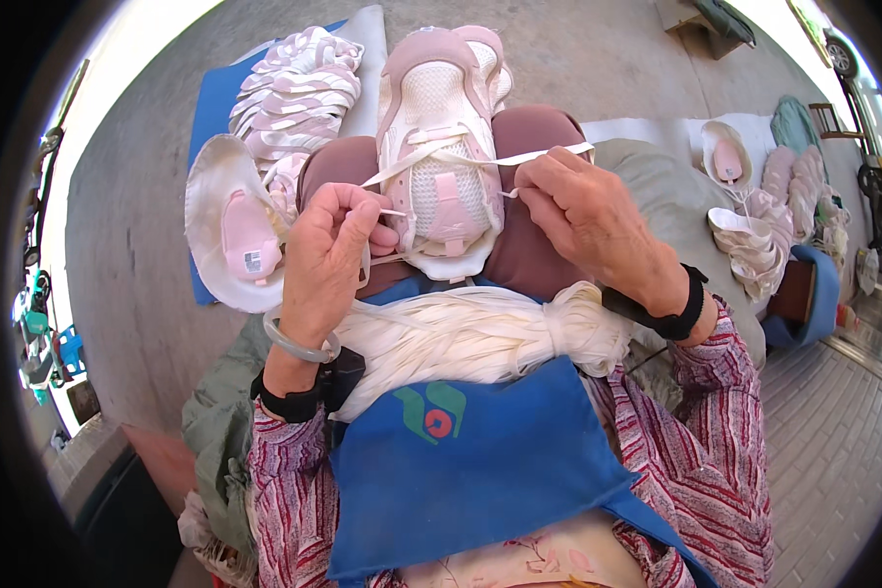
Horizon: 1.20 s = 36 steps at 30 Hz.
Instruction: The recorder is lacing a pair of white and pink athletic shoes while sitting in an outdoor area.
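A pink and white sneaker upper [446,191] rests on my lap between my knees, its heel opening toward me. A flat white shoelace [426,152] crosses over its front and runs out to both sides. My left hand [335,240] is closed in a pinch on one end of the lace, left of the tongue. On the other side my right hand [588,211] pinches the lace, with a short tip showing near an eyelet. Below the upper, a thick bundle of white laces [461,328] lies across my lap on a blue apron [480,451].
Stacked pink and white uppers [299,93] lie at the far left on a blue sheet [211,108], beside a loose upper [220,216]. More uppers [764,225] lie on the right. A small blue chair [808,294] stands near them. Grey-green cloth [220,412] hangs at the left.
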Available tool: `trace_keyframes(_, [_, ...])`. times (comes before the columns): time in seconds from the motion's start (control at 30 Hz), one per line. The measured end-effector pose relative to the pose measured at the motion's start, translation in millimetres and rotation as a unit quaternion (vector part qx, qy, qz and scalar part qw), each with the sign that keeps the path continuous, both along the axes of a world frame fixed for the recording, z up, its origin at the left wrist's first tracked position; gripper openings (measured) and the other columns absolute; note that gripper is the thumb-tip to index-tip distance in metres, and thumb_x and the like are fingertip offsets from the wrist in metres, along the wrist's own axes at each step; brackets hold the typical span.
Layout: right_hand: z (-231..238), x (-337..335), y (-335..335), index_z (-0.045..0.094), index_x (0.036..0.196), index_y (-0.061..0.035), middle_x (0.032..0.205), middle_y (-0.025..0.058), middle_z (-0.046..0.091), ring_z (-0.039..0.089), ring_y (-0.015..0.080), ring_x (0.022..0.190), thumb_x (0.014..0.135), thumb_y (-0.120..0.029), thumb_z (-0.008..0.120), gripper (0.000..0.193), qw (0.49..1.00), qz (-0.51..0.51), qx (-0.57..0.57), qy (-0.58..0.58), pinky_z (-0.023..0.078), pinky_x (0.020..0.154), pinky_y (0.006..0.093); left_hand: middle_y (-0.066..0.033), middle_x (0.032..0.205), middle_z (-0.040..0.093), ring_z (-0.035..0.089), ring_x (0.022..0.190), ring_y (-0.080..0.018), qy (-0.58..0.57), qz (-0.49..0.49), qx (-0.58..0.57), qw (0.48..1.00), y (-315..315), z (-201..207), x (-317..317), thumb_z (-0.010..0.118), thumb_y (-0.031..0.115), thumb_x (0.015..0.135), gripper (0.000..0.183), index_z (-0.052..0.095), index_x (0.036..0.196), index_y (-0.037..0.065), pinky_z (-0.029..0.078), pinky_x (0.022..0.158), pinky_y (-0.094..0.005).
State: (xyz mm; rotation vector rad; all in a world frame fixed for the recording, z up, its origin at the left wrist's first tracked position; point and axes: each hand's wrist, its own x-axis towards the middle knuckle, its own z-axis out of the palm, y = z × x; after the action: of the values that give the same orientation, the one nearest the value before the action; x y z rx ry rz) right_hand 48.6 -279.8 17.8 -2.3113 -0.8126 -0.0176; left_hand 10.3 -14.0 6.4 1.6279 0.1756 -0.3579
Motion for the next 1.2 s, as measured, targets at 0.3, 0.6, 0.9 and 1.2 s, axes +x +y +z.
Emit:
trace_keyframes(0.3, [1,12,8,0.068,0.098,-0.0045,0.082,0.0106,0.059,0.061,0.0292,0.071,0.086,-0.011,0.061,0.015,0.999,0.0,-0.042,-0.017,0.051,0.062,0.0369,-0.0042,0.094,0.065,0.062,0.081,-0.008,-0.1,0.039,-0.022,0.994,-2,-10,12,0.06,0.012,0.095,0.014,0.058,0.105,0.001,0.051,0.073,-0.0205])
trace_keyframes(0.6, [-9,26,26,0.068,0.088,-0.0003,0.081,0.0143,0.065,0.063,0.032,0.074,0.084,-0.013,0.063,0.014,0.99,-0.077,0.114,-0.002,0.049,0.067,0.0382,-0.0029,0.092,0.065,0.061,0.082,-0.0062,-0.124,0.068,-0.024,0.99,-11,-11,29,0.063,0.009,0.092,0.013,0.061,0.102,-0.001,0.049,0.074,-0.0185])
trace_keyframes(0.9, [-5,21,16,0.067,0.084,0.0007,0.079,0.0141,0.064,0.06,0.0303,0.076,0.083,-0.013,0.063,0.014,0.985,-0.095,0.12,0.082,0.048,0.07,0.0359,-0.0024,0.089,0.065,0.059,0.077,-0.0043,-0.134,0.11,-0.009,0.985,-15,-6,29,0.067,0.004,0.088,0.015,0.06,0.1,-0.001,0.048,0.069,-0.0158])
trace_keyframes(1.2, [-7,21,22,0.067,0.079,0.0009,0.076,0.0147,0.062,0.06,0.031,0.073,0.083,-0.011,0.06,0.014,0.99,-0.102,0.093,0.021,0.048,0.067,0.0376,-0.0006,0.086,0.063,0.057,0.075,-0.0043,-0.202,0.083,0.118,0.969,-19,-1,32,0.067,0.002,0.087,0.011,0.058,0.093,0.0,0.046,0.068,-0.0168])
